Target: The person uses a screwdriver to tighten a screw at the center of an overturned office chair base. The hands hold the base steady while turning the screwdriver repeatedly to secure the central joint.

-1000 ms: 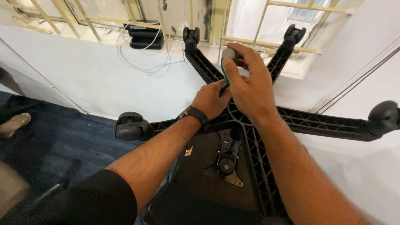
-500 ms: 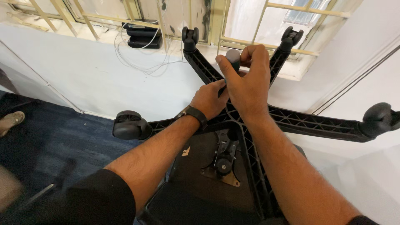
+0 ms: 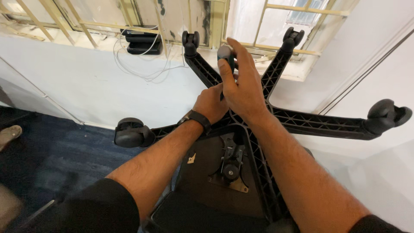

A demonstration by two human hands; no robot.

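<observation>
**Q:** White walls and a window with pale yellow bars stand behind; what lies below them?

**R:** On the sill sits a flat black box (image 3: 140,41) with white cables (image 3: 138,64) hanging down the wall; the floor on the left is dark blue carpet (image 3: 51,159); close to the camera an upturned black office chair with a five-armed ribbed plastic base (image 3: 254,142) fills the middle, and its star points at the window.

**Q:** Where are the wheels?

**R:** Black casters sit at the arm ends; one at the left (image 3: 129,133), one at the far right (image 3: 386,114), two up near the window (image 3: 190,39) (image 3: 293,36); under the hub the dark seat underside with its metal mechanism plate (image 3: 228,168) is visible.

**Q:** And the hands?

**R:** The right hand (image 3: 243,88) is raised over the hub; its fingers are closed around a round grey-and-dark tool handle (image 3: 225,54), which stands upright above the centre of the base; the lower end is hidden behind the hands.

**Q:** The left one?

**R:** The left hand (image 3: 211,103), with a black wristband (image 3: 198,120), is just below and behind the right hand at the hub; its fingers curl inward, but I cannot tell what they pinch.
</observation>
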